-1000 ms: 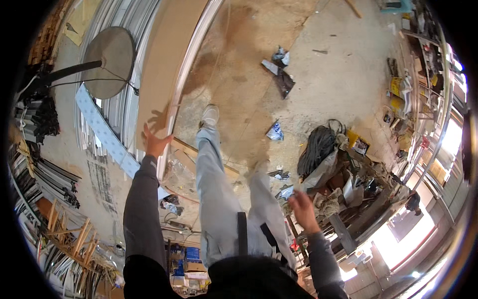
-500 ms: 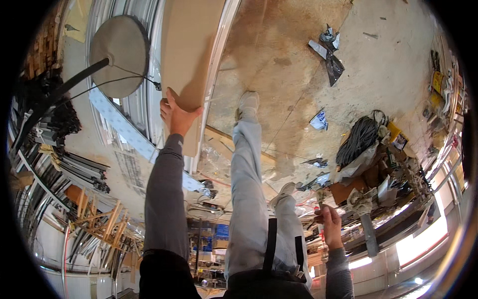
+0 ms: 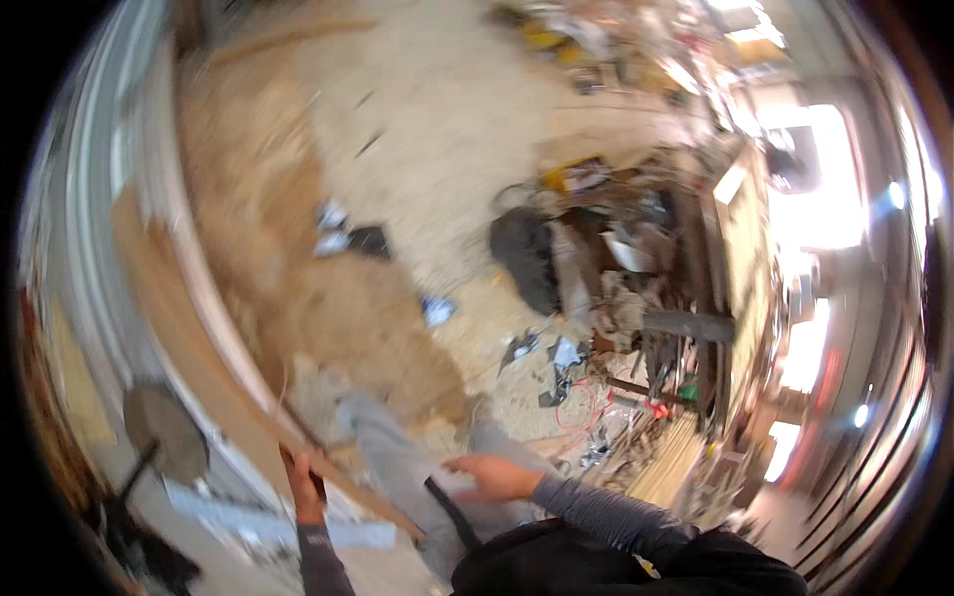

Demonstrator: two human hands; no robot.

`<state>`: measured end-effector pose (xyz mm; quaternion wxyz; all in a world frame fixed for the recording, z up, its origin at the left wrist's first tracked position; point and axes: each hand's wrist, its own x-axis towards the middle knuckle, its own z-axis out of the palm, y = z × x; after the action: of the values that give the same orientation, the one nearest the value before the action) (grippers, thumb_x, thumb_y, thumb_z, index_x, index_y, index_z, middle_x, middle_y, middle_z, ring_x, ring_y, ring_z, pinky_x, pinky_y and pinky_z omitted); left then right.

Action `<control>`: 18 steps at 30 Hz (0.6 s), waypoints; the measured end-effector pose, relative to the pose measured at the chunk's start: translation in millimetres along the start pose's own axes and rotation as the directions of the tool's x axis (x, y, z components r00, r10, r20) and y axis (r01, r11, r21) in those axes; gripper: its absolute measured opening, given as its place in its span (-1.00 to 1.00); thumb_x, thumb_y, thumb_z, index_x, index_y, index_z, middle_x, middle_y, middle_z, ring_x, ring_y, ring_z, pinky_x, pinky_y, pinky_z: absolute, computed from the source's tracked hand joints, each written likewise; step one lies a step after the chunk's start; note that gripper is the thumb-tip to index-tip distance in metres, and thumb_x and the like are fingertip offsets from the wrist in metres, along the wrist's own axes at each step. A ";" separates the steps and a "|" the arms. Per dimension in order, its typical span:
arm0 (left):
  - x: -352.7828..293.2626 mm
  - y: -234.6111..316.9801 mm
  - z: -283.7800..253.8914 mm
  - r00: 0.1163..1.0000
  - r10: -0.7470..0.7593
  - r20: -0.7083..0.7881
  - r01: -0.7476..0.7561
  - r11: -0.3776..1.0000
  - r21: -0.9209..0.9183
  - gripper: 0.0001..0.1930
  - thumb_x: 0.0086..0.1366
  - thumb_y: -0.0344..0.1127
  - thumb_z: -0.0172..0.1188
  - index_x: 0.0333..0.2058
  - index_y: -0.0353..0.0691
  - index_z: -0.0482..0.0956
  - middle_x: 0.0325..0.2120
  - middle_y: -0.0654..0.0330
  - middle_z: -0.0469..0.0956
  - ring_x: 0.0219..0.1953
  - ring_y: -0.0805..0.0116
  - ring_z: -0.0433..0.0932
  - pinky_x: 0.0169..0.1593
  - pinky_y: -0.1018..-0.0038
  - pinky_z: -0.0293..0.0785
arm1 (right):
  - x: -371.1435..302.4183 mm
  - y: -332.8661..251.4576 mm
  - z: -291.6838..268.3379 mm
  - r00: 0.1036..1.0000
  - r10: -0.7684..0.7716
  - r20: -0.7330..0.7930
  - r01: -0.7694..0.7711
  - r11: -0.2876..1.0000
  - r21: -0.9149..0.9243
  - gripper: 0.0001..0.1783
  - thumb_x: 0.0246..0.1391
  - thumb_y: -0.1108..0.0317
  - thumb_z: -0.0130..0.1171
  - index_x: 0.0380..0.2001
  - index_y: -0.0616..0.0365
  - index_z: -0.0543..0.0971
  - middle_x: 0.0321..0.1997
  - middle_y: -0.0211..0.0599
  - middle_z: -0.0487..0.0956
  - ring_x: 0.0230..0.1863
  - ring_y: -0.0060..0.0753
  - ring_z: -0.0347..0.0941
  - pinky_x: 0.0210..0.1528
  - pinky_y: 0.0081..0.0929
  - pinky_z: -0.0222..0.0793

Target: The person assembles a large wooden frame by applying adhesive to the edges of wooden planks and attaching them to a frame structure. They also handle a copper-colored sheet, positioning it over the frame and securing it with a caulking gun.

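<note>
A long brown board (image 3: 212, 368) runs from the upper left down toward my legs and is now seen partly edge-on. Near its lower end, my left hand (image 3: 306, 487) is closed on the board's edge, fingers and thumb on either side. My right hand (image 3: 492, 479) hangs in front of my legs, apart from the board. Its fingers look stretched out with nothing visible in them, though motion blurs them.
Beside the board lie long pale metal profiles (image 3: 94, 238) and a round grey disc (image 3: 169, 432) with a dark pole. Plastic scraps (image 3: 437, 310) litter the floor. To the right stands a heap with a dark coil (image 3: 525, 260), near stacked wood strips (image 3: 668, 459).
The view has swung to the right. The board has gone from broad face to nearly edge-on, my left hand still on it. My right hand has come inward across my legs, fingers extended.
</note>
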<state>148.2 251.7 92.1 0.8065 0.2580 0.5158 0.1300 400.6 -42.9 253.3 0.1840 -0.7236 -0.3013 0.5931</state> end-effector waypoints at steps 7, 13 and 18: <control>-106.4 -91.9 269.0 0.919 0.092 0.384 -0.063 0.994 -0.086 -0.23 0.39 0.47 0.06 0.22 -0.10 0.41 -0.02 0.14 0.56 0.02 0.06 0.57 0.01 0.03 0.62 | -186.2 106.4 -48.8 0.795 -0.390 -0.466 0.338 0.921 -0.194 -0.18 0.12 0.40 0.33 0.46 0.13 0.32 0.48 -0.01 0.36 0.36 0.19 0.37 0.37 -0.04 0.35; -257.8 -168.3 491.5 0.781 0.136 0.610 -0.102 0.991 -0.090 0.01 0.28 0.51 0.13 0.42 -0.20 0.27 0.30 0.07 0.43 0.26 -0.04 0.47 0.22 -0.08 0.52 | -399.0 234.6 -102.5 0.624 -0.505 -0.596 0.459 0.855 -0.244 -0.19 0.05 0.48 0.30 0.43 0.15 0.37 0.52 -0.02 0.35 0.49 0.09 0.30 0.50 -0.02 0.24; -391.1 -217.4 656.2 0.455 0.067 0.888 -0.150 0.989 0.002 -0.10 0.39 0.46 0.01 0.41 -0.16 0.29 0.27 0.02 0.46 0.24 -0.03 0.51 0.31 -0.06 0.44 | -577.0 289.0 -109.4 0.348 -0.328 -0.878 0.412 0.895 -0.172 -0.21 0.04 0.33 0.40 0.39 0.15 0.46 0.47 -0.03 0.44 0.49 0.09 0.32 0.53 0.01 0.19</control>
<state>556.1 -300.6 491.3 0.9359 0.3521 0.0104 0.0079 503.2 -627.4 529.4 0.4715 -0.8292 -0.2902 0.0772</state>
